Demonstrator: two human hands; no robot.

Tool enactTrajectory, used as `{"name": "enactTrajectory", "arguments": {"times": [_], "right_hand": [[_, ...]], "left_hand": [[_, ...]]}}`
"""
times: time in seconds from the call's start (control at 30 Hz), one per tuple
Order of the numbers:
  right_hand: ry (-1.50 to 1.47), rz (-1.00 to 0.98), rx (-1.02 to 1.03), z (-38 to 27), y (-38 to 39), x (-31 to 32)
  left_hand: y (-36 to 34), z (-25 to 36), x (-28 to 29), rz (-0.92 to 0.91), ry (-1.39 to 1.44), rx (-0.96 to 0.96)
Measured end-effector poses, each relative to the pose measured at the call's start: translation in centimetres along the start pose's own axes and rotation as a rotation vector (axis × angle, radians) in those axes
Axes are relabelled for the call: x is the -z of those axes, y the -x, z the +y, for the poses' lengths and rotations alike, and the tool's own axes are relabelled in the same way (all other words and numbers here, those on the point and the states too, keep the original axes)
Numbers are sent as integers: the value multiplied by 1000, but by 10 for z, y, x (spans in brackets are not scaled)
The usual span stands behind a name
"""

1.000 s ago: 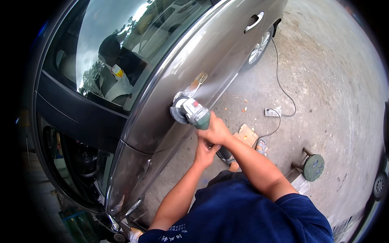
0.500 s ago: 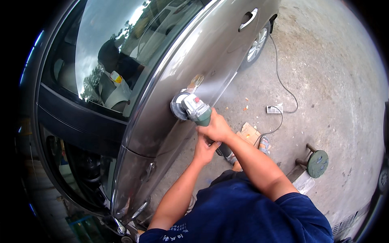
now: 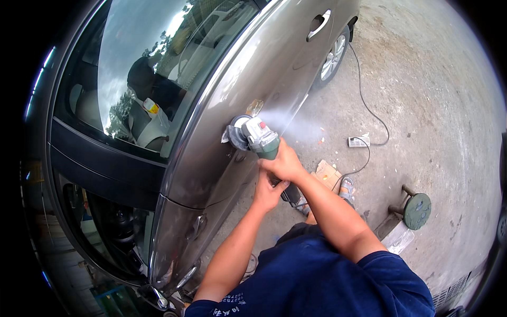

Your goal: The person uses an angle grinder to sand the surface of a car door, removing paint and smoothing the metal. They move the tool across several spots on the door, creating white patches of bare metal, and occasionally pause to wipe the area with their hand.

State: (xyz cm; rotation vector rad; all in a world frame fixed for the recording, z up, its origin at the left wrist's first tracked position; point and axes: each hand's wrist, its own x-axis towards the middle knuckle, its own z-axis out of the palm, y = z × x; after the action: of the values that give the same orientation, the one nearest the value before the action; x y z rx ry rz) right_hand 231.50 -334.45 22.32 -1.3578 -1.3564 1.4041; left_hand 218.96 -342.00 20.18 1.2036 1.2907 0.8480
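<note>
An angle grinder with a green body and grey head is in both my hands. My right hand wraps round the body just behind the head. Below it, my left hand closes round the rear part, which is partly hidden by my fingers. The round disc is against or very close to the brown-grey car door. A pale dust plume streams from it to the right. Just above the disc, a small bare, yellowish patch shows in the paint.
A black cord runs across the concrete floor past a white power strip. Cardboard lies by my feet. A green round stool stands at right. The car's wheel and door handle are farther off.
The grinder and both hands have shifted slightly to the right, and the disc has tilted on the door. The dust plume looks thicker, and more of the bare patch shows.
</note>
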Motion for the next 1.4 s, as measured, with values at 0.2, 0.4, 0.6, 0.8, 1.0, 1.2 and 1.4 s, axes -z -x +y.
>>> {"name": "enactTrajectory", "arguments": {"times": [0.2, 0.4, 0.6, 0.8, 1.0, 1.2, 1.4], "right_hand": [[0, -41, 27, 4, 0, 4], [-17, 3, -13, 2, -6, 14], [25, 3, -21, 2, -12, 18], [18, -55, -2, 2, -9, 21], [-26, -12, 4, -2, -17, 27], [18, -62, -46, -3, -14, 25], [59, -125, -11, -1, -14, 24]], "left_hand": [[0, 5, -6, 4, -15, 44], [-15, 6, -10, -20, 11, 35], [-18, 0, -12, -25, 11, 8], [-15, 5, -19, -8, 56, 14], [-24, 6, -17, -27, 14, 6], [-17, 4, -21, -6, 72, -22], [-14, 6, -25, 27, 99, -27]]}}
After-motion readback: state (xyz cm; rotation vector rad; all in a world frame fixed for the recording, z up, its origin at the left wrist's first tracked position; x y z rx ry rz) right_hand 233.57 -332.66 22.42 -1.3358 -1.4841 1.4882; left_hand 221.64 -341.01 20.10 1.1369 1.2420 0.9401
